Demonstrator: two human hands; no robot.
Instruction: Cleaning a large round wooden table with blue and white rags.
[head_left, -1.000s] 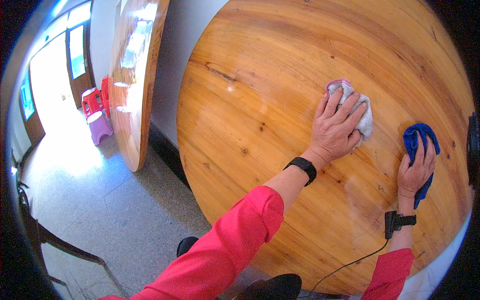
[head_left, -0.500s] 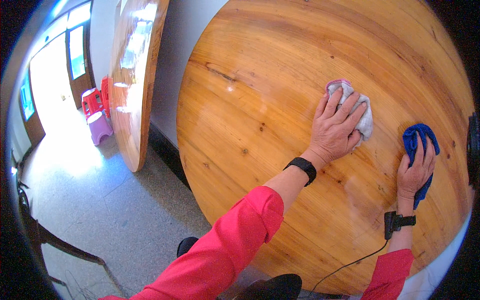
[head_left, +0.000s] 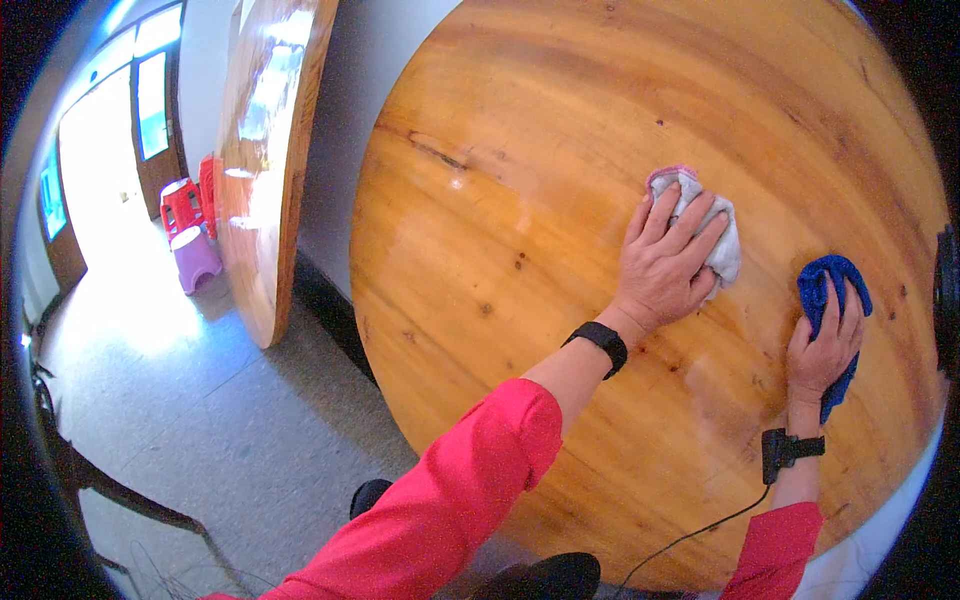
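Observation:
My left hand [head_left: 660,262] presses a greyish-white cloth [head_left: 724,248] with a pink edge onto the round wooden tabletop [head_left: 560,330]. Its fingers are spread over the cloth, with the thumb at the near side. To the right, my right hand [head_left: 822,352] holds a dark blue cloth [head_left: 838,265] against the same surface, fingers bent over it. Part of that cloth shows below the hand along its right side. The undersides of both cloths are hidden.
A second round wooden top [head_left: 262,190] stands on edge by the wall at the left. Beyond it are red stools [head_left: 182,207] and a purple stool [head_left: 194,260] near a bright doorway. A thin black cable [head_left: 700,530] runs from the black device [head_left: 790,450] on my right wrist.
The whole view has shifted slightly, so the tabletop and both hands appear a little lower. Both hands and cloths keep nearly the same places on the wood.

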